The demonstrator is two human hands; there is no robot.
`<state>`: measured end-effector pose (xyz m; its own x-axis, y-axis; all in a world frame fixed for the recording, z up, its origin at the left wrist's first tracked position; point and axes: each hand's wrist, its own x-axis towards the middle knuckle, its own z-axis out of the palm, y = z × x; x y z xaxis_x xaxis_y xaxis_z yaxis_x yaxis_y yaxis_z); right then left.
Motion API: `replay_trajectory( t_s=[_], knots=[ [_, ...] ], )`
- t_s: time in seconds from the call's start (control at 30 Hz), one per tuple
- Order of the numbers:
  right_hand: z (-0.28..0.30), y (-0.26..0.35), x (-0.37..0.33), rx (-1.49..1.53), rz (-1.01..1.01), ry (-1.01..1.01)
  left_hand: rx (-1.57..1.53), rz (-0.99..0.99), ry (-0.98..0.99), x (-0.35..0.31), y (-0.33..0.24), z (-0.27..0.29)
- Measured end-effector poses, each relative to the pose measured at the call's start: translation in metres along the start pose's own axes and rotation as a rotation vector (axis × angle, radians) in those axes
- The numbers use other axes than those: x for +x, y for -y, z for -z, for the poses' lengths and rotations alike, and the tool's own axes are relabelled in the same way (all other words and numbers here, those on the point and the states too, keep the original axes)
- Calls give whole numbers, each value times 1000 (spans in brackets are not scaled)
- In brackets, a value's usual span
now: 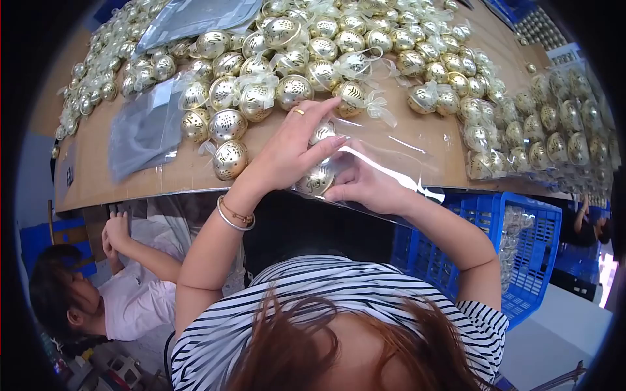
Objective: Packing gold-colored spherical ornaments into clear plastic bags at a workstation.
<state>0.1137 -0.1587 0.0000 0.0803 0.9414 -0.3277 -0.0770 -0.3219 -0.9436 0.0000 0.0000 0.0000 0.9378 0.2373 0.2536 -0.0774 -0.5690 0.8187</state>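
My left hand (290, 146) reaches over the table edge with its fingers stretched out and thumb apart. Its index fingertip is close to a gold bell ornament (352, 95) with a pale ribbon bow. Beneath the thumb and fingers sits another gold bell (323, 132), partly covered. My right hand (368, 186) is closed on a clear plastic bag (407, 153), fingers bent by its near side. Close to its fingertips lies a gold bell (315, 180) with dark lettering, apparently under the plastic. Glare on the film hides where the bag's edges run.
Rows of gold bells (280, 32) cover the cardboard-topped table (176, 176). Flat clear bags (145, 133) lie at left; packed bells (548, 130) are stacked at right. A blue crate (535, 260) stands below the table at right. Another person (124, 280) is at lower left.
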Motion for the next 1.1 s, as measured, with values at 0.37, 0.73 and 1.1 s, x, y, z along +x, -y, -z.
replay_trajectory(
  t_s=[0.37, 0.73, 1.1],
  knots=[
    [92, 21, -23, -268, -249, -136, 215, 115, 31, -17, -13, 1],
    [119, 85, 38, -709, 246, -549, 9, -77, 95, -9, 7, 5],
    [63, 132, 171, -1267, 400, -252, -63, -74, 201, 11, 12, 4]
  ],
)
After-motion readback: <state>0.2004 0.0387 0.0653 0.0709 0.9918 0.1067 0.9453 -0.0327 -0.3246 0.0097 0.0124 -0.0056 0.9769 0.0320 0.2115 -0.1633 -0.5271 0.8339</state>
